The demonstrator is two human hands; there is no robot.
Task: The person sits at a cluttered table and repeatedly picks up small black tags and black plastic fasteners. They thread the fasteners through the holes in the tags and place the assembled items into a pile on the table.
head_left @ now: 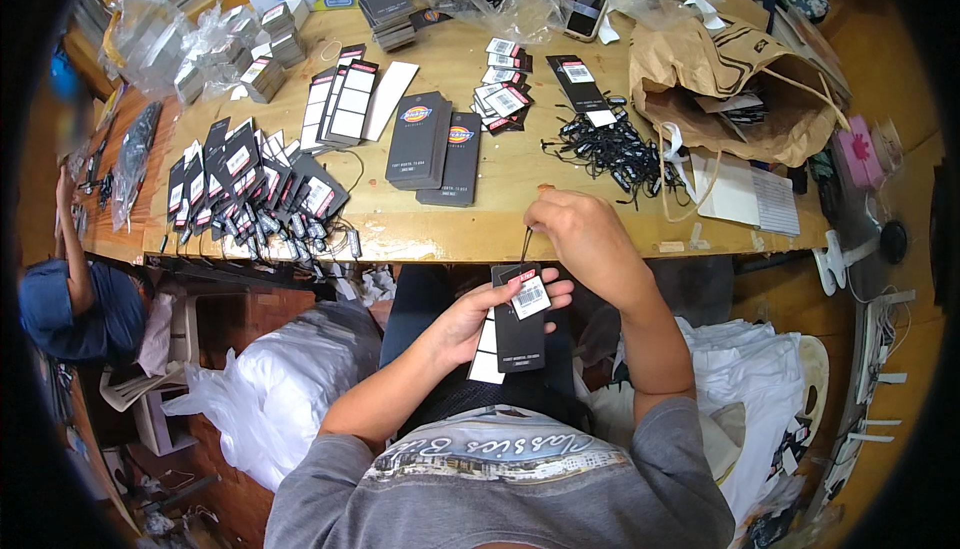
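My left hand [468,320] holds a small bunch of hang tags [521,336] over my lap, just off the table's front edge. The bunch has a black card, a white-panelled card and a small barcode tag on top, pinned by my thumb. Above it, my right hand [582,240] pinches a thin black cord [527,245] that runs down to the top of the tags. On the table ahead are two stacks of black tags [413,146], small barcode tags [503,101] and a tangled heap of black string loops [606,152].
Finished-looking strung tags [240,177] lie heaped at the table's left. An open brown paper bag [680,99] stands right, a phone [584,15] behind. Bundled cards [264,79] sit back left. White plastic-wrapped goods [300,379] lie below left; another person [80,309] is at far left.
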